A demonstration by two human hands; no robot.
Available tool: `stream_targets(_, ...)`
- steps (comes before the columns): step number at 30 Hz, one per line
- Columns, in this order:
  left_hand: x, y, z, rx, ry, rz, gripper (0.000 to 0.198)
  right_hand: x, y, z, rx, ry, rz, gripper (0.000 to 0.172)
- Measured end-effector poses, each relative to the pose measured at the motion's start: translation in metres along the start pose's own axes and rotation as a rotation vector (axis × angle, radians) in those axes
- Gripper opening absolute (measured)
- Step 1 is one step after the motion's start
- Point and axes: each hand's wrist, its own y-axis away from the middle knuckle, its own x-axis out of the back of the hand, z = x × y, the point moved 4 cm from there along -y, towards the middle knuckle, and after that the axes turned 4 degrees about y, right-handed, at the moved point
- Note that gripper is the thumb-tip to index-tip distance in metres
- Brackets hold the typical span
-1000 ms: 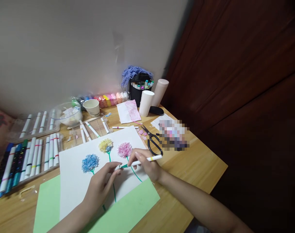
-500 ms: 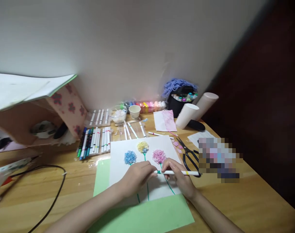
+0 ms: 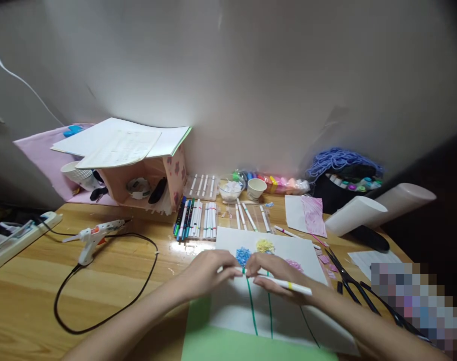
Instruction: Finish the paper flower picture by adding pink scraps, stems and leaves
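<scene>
Both my hands meet over a white sheet of paper (image 3: 228,306) bearing a blue, a yellow and a pink crumbly-textured flower head with green drawn stems. In my right hand (image 3: 279,276) is a white marker (image 3: 298,288) with a yellow band, its back end sticking out to the right. The fingers of my left hand (image 3: 208,268) pinch the white tip end of that marker, beside a green band. Whether the cap is separate from the barrel is hidden by my fingers. The pink flower (image 3: 294,264) is partly covered by my right hand. Green paper (image 3: 258,346) lies underneath.
Behind the paper are several markers (image 3: 198,220), a glass bowl (image 3: 231,189) and a paper cup (image 3: 257,188). Black scissors (image 3: 347,278) lie on the right. A glue gun (image 3: 96,238) with its looped cord is on the left, before a pink box (image 3: 176,175).
The view has swung left, bringing the glue gun and box fully into sight. My right hand has closed in on my left, both still on the marker, now over the stem below the blue flower.
</scene>
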Motion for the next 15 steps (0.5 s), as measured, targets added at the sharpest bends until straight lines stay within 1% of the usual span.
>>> stream_targets(1, 0.008, 0.001, -0.014, 0.073, -0.037, 0.117, 0.026, 0.009, -0.009, 0.01, -0.014, 0.108, -0.02, 0.026)
stream_targets(2, 0.018, 0.003, -0.029, 0.162, -0.104, 0.261, 0.029, 0.019, -0.017, 0.022, -0.05, 0.243, -0.028, 0.023)
stream_targets(4, 0.037, 0.007, -0.058, 0.346, -0.333, 0.538, 0.038, 0.042, -0.029, 0.049, -0.089, 0.53, -0.034, 0.019)
stream_targets(5, 0.044, 0.009, -0.071, 0.433, -0.437, 0.62, 0.043, 0.051, -0.031, 0.063, -0.112, 0.643, -0.094, 0.022)
stream_targets(6, 0.048, 0.01, -0.082, 0.502, -0.507, 0.657, 0.049, 0.058, -0.032, 0.077, -0.119, 0.723, -0.155, 0.026)
stream_targets(8, 0.051, 0.009, -0.1, 0.583, -0.559, 0.662, 0.054, 0.068, -0.028, 0.101, -0.111, 0.786, -0.271, 0.034)
stream_targets(9, 0.051, 0.009, -0.106, 0.603, -0.56, 0.659, 0.054, 0.072, -0.026, 0.109, -0.124, 0.811, -0.285, 0.04)
stream_targets(10, 0.05, 0.009, -0.111, 0.613, -0.554, 0.657, 0.053, 0.073, -0.025, 0.115, -0.141, 0.831, -0.286, 0.045)
stream_targets(12, 0.048, 0.009, -0.116, 0.621, -0.543, 0.666, 0.05, 0.072, -0.029, 0.118, -0.166, 0.849, -0.247, 0.047)
stream_targets(13, 0.047, 0.01, -0.118, 0.621, -0.538, 0.67, 0.048, 0.068, -0.036, 0.115, -0.174, 0.845, -0.211, 0.044)
stream_targets(15, 0.046, 0.01, -0.121, 0.617, -0.524, 0.678, 0.044, 0.056, -0.061, 0.104, -0.189, 0.814, -0.116, 0.035)
